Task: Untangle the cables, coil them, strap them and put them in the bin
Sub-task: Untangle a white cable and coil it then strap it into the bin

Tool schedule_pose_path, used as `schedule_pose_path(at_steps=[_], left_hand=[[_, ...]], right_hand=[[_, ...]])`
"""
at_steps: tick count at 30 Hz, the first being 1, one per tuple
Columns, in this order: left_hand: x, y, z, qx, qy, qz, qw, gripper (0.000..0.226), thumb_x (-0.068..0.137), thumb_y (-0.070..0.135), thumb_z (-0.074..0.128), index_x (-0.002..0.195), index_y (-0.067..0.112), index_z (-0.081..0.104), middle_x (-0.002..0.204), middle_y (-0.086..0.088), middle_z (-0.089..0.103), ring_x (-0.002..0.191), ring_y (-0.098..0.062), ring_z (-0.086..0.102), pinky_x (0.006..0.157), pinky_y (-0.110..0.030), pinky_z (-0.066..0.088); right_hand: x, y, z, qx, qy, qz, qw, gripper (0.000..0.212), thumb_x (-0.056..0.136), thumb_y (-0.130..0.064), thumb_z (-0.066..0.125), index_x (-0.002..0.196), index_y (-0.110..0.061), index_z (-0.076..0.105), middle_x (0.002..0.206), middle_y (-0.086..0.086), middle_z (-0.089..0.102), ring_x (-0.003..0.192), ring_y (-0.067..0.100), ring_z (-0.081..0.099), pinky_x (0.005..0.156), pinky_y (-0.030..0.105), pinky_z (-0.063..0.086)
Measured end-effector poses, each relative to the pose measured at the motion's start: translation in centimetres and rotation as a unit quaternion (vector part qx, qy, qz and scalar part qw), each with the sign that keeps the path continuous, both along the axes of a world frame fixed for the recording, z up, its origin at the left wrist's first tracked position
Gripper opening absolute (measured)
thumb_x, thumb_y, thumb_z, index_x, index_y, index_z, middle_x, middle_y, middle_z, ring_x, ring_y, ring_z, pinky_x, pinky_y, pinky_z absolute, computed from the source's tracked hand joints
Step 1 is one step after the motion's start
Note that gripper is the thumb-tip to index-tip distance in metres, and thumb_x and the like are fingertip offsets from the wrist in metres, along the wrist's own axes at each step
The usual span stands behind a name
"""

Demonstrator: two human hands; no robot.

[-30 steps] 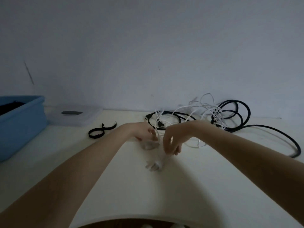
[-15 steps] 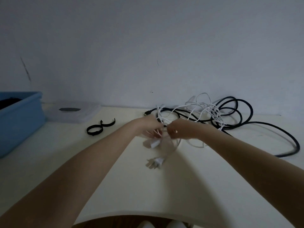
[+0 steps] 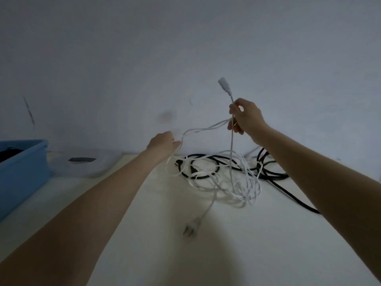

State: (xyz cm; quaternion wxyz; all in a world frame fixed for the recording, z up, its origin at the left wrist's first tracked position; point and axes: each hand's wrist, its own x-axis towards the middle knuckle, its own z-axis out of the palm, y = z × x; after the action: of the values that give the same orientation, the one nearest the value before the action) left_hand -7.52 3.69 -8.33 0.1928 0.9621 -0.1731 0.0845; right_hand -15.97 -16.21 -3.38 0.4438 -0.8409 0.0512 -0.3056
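While both arms reach out over the pale, matte table (image 3: 237,254), the right hand (image 3: 245,117) is raised against the wall with its fingers curled around the thin white cable (image 3: 232,162), gripping it just below a small blocky white connector (image 3: 223,84) that sticks up and tilts slightly left. From that grip one strand drops almost straight down into a loose heap of white loops on the tabletop, and another runs down and to the left, nearly taut, to the left hand (image 3: 164,142), which holds it lower, fingers closed on the strand near the wall's base. The white cable looks slim, smooth and flexible, its loops lying in flat, untidy ovals. A single tail leaves the heap and runs toward me, ending in a white pronged plug (image 3: 192,227) lying on the table with its prongs pointing toward the near edge. Tangled under and behind the white loops sits a thicker black cable (image 3: 208,169), round and rubbery-looking, coiled in broad rings, with one length trailing off to the right. At the far left stands a blue plastic bin (image 3: 24,172), straight-walled, with something dark inside. Just beside it lies a clear, shallow plastic lid (image 3: 86,164) with rounded corners and a dark label.
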Motion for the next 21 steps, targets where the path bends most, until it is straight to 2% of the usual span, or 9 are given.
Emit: schedule_pose_path(at_steps=[3, 6, 8, 10, 12, 15, 19, 20, 21], left_hand=[[0.4, 0.6, 1.3, -0.022, 0.053, -0.022, 0.998, 0.033, 0.091, 0.030, 0.058, 0.111, 0.004, 0.052, 0.113, -0.012, 0.057, 0.106, -0.029, 0.055, 0.075, -0.029, 0.038], [-0.6, -0.1, 2.8, -0.181, 0.132, -0.109, 0.968, 0.045, 0.087, 0.018, 0.064, 0.126, 0.009, 0.045, 0.117, -0.005, 0.045, 0.108, -0.018, 0.046, 0.083, -0.025, 0.035], [-2.0, -1.0, 3.2, -0.252, 0.154, -0.175, 0.939, 0.025, 0.088, 0.016, 0.063, 0.111, 0.013, 0.053, 0.118, -0.006, 0.052, 0.107, -0.016, 0.050, 0.086, -0.027, 0.038], [-3.4, -1.9, 2.8, -0.285, 0.204, -0.221, 0.910, 0.009, 0.088, 0.016, 0.063, 0.091, 0.018, 0.054, 0.102, -0.002, 0.060, 0.092, -0.009, 0.056, 0.075, -0.017, 0.042], [-3.8, -2.7, 2.2, -0.280, 0.214, -0.243, 0.904, 0.008, 0.087, 0.019, 0.066, 0.086, 0.016, 0.059, 0.082, 0.003, 0.066, 0.072, -0.004, 0.058, 0.065, -0.011, 0.044], [-3.3, -3.6, 2.0, -0.331, 0.167, -0.204, 0.906, 0.015, 0.087, 0.023, 0.066, 0.078, 0.013, 0.058, 0.058, 0.006, 0.058, 0.051, -0.004, 0.049, 0.055, -0.015, 0.041], [-0.9, -2.6, 3.2, -0.532, 0.167, -0.062, 0.828, 0.027, 0.097, 0.019, 0.046, 0.072, 0.010, 0.049, 0.037, 0.007, 0.045, 0.038, -0.009, 0.033, 0.046, -0.022, 0.025], [-0.2, -1.8, 3.4, -0.519, 0.173, -0.030, 0.837, 0.025, 0.100, 0.019, 0.040, 0.080, 0.007, 0.050, 0.043, 0.003, 0.049, 0.042, -0.011, 0.033, 0.047, -0.022, 0.025], [0.1, -0.9, 3.4, -0.461, 0.185, -0.004, 0.868, 0.026, 0.101, 0.021, 0.036, 0.094, 0.002, 0.051, 0.054, -0.002, 0.055, 0.045, -0.012, 0.037, 0.048, -0.023, 0.027]], right_hand=[[-0.5, 0.2, 1.4, 0.022, 0.077, 0.129, 0.988, 0.023, 0.100, -0.016, 0.038, 0.090, -0.013, 0.059, 0.061, 0.012, 0.059, 0.044, 0.016, 0.049, 0.040, 0.020, 0.040], [-0.8, 0.6, 1.5, 0.019, 0.168, 0.180, 0.969, 0.019, 0.099, -0.017, 0.045, 0.105, -0.010, 0.061, 0.066, 0.010, 0.058, 0.056, 0.015, 0.052, 0.048, 0.019, 0.045], [-0.8, 0.5, 1.3, 0.075, 0.173, 0.216, 0.958, 0.018, 0.096, -0.014, 0.050, 0.111, -0.006, 0.058, 0.072, 0.010, 0.059, 0.062, 0.015, 0.054, 0.053, 0.018, 0.049], [-0.9, 0.6, 1.3, 0.134, 0.170, 0.264, 0.940, 0.022, 0.093, -0.005, 0.053, 0.115, -0.003, 0.054, 0.079, 0.011, 0.060, 0.067, 0.016, 0.057, 0.062, 0.019, 0.054], [-0.9, 0.9, 1.4, 0.125, 0.182, 0.277, 0.935, 0.025, 0.090, 0.002, 0.054, 0.115, -0.002, 0.051, 0.085, 0.015, 0.062, 0.071, 0.018, 0.061, 0.069, 0.022, 0.057], [-0.8, 0.8, 1.6, 0.067, 0.184, 0.219, 0.956, 0.031, 0.086, -0.001, 0.062, 0.114, -0.001, 0.049, 0.082, 0.016, 0.064, 0.064, 0.016, 0.063, 0.062, 0.021, 0.056], [-1.4, -1.6, 1.8, -0.004, 0.210, 0.140, 0.968, 0.037, 0.082, -0.003, 0.067, 0.114, -0.004, 0.049, 0.074, 0.012, 0.063, 0.059, 0.013, 0.061, 0.052, 0.018, 0.051], [-1.4, -2.3, 1.7, -0.053, 0.201, 0.105, 0.972, 0.031, 0.083, -0.003, 0.067, 0.111, -0.001, 0.054, 0.069, 0.010, 0.062, 0.052, 0.010, 0.059, 0.048, 0.016, 0.049], [-1.4, -2.9, 1.6, -0.124, 0.189, 0.062, 0.972, 0.022, 0.085, -0.005, 0.065, 0.106, 0.002, 0.061, 0.064, 0.007, 0.061, 0.044, 0.005, 0.055, 0.046, 0.014, 0.046]])
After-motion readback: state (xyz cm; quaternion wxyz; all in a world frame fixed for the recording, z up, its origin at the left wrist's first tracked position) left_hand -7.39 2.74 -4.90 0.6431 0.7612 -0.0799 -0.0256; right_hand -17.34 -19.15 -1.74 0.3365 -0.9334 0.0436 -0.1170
